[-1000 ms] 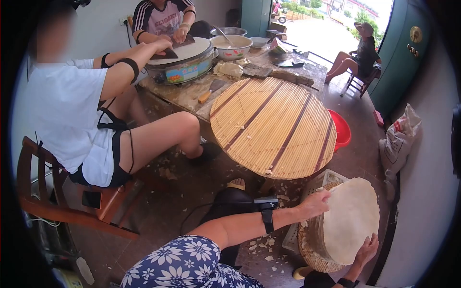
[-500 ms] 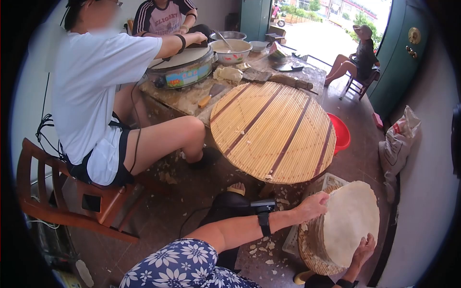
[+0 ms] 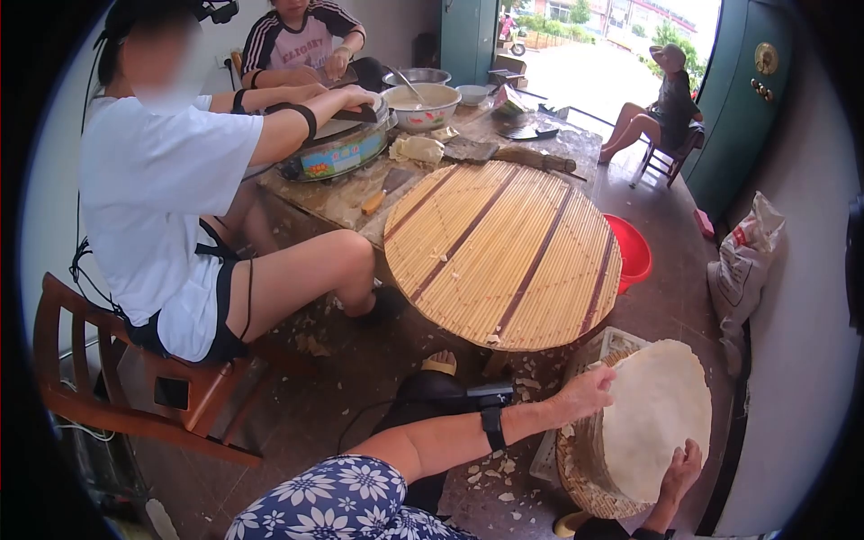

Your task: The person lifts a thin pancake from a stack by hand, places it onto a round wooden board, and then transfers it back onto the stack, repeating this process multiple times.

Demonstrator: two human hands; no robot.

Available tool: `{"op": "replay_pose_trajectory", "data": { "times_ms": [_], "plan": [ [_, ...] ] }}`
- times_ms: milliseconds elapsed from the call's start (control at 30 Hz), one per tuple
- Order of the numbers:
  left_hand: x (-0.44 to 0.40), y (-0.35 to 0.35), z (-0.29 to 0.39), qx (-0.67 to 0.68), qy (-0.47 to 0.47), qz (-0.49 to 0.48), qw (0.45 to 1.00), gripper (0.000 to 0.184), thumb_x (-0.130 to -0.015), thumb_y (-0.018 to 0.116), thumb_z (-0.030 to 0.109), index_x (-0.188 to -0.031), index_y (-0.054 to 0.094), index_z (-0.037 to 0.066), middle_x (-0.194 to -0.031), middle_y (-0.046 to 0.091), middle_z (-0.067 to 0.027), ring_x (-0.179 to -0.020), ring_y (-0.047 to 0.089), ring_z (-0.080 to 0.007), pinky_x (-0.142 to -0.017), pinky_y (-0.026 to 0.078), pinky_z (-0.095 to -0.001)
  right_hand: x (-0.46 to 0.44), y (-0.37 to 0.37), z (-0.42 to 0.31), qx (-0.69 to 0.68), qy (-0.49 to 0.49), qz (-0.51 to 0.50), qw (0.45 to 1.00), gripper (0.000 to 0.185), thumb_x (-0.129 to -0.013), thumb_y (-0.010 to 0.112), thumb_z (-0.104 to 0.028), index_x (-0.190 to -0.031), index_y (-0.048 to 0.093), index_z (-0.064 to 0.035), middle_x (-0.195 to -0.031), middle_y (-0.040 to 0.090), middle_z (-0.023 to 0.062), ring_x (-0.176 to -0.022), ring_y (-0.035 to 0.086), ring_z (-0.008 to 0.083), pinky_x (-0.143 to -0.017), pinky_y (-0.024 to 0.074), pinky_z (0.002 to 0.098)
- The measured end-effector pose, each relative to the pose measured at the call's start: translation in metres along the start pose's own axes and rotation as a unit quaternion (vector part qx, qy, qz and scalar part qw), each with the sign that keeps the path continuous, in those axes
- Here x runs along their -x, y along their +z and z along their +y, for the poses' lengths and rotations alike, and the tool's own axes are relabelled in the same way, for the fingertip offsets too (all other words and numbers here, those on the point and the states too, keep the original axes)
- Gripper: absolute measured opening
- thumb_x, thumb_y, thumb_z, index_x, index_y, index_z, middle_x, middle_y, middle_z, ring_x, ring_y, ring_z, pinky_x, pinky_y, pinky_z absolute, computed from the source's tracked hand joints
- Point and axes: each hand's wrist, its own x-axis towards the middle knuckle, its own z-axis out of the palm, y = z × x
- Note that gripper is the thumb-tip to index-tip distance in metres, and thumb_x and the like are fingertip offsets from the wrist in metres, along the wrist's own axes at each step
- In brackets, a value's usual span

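A thin, pale round flatbread (image 3: 655, 418) lies on top of a thick stack of similar sheets. The stack sits in a woven basket (image 3: 576, 481) at the lower right. At the stack's left edge, my left hand (image 3: 583, 398) has its fingers bent together and appears to pinch the top flatbread's rim. My right hand (image 3: 681, 470) rests near the lower right edge, its fingers loosely curved and apart against the sheet. The undersides of both hands' fingers are hidden.
A round slatted bamboo mat (image 3: 504, 256) lies ahead, beside a red basin (image 3: 633, 252). A co-worker in white (image 3: 166, 216) works at a round griddle (image 3: 337, 148); another person sits behind. A sack (image 3: 747, 261) leans on the right wall. Scraps litter the floor.
The view has shifted slightly. The co-worker in white now has both arms extended over the griddle. My hands stay at the stack's edges, with only slight finger movement.
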Motion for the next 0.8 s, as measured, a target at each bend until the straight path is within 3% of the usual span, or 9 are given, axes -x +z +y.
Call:
{"op": "replay_pose_trajectory", "data": {
  "times_ms": [133,433,800],
  "plan": [
    [0.0,-0.001,0.0,-0.043,0.013,0.009,0.999,0.046,-0.081,0.063,0.008,-0.124,0.049,-0.002,-0.094,0.05,-0.0042,-0.073,0.054,-0.0119,-0.062,0.048,-0.0271,0.004,-0.006,0.002,-0.002,0.019,-0.003,1.0,0.029,-0.084,0.058,-0.003,-0.113,0.06,0.002,-0.1,0.062,0.0161,-0.089,0.061,0.0257,-0.078,0.0489,0.0354],
    [0.001,-0.002,-0.001,0.007,0.008,-0.004,1.0,0.046,-0.081,0.062,0.008,-0.123,0.049,-0.001,-0.094,0.051,-0.0044,-0.074,0.054,-0.0119,-0.061,0.048,-0.0272,0.011,-0.013,0.012,0.012,0.042,-0.02,0.999,0.028,-0.085,0.056,-0.003,-0.112,0.059,0.0038,-0.101,0.061,0.0162,-0.092,0.06,0.0268,-0.082,0.0478,0.0359],
    [-0.002,-0.001,-0.003,-0.02,0.013,0.012,1.0,0.042,-0.079,0.061,0.008,-0.119,0.051,-0.001,-0.085,0.051,-0.003,-0.07,0.053,-0.0114,-0.06,0.046,-0.028,0.005,-0.012,-0.006,0.002,0.02,-0.019,1.0,0.03,-0.085,0.055,-0.003,-0.114,0.059,0.0042,-0.102,0.062,0.0178,-0.094,0.061,0.0282,-0.082,0.0483,0.0369]
  ]
}}
